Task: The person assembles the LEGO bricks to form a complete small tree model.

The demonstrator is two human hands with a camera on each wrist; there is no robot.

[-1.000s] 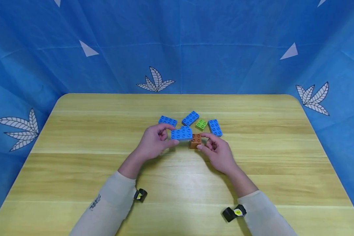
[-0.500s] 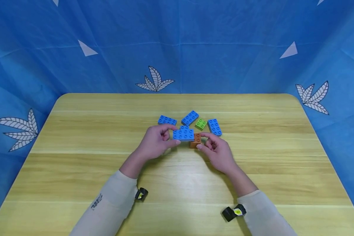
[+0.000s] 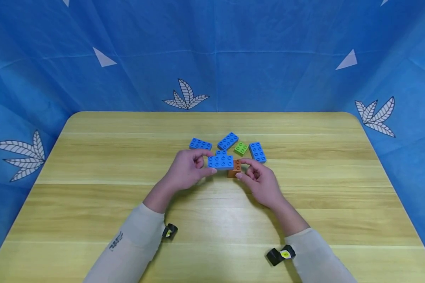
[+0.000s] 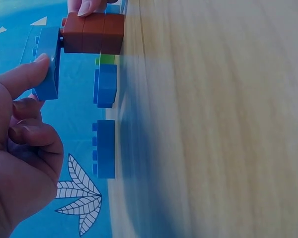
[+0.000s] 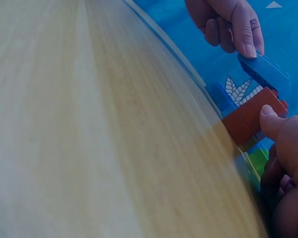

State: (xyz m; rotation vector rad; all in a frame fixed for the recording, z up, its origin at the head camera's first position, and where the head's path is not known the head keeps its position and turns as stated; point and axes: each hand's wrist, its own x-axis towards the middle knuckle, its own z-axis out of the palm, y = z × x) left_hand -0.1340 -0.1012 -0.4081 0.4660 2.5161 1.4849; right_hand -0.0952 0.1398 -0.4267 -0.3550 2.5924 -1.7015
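Observation:
My left hand point(image 3: 185, 169) pinches a blue toy building brick point(image 3: 220, 162) by its left end, thumb in front and index finger behind. The brick's right end overlaps the top of a stack of brown bricks point(image 3: 235, 173), right at its studs. In the left wrist view the blue brick point(image 4: 50, 64) meets the studs of the brown stack point(image 4: 93, 33) at a slight tilt. My right hand point(image 3: 263, 184) holds the stack between thumb and index finger from the right. In the right wrist view the stack point(image 5: 248, 119) stands upright on the table.
Behind the hands lie a left blue brick point(image 3: 200, 144), a middle blue brick point(image 3: 228, 140), a small green brick point(image 3: 241, 148) and a right blue brick point(image 3: 257, 152). More blue studs point(image 3: 221, 152) show just behind the held brick. A blue patterned cloth point(image 3: 269, 78) hangs beyond the wooden table point(image 3: 127, 157).
My left hand has shifted slightly right with the blue brick, which now covers more of the brown stack's top. My right hand and the stack have stayed nearly still.

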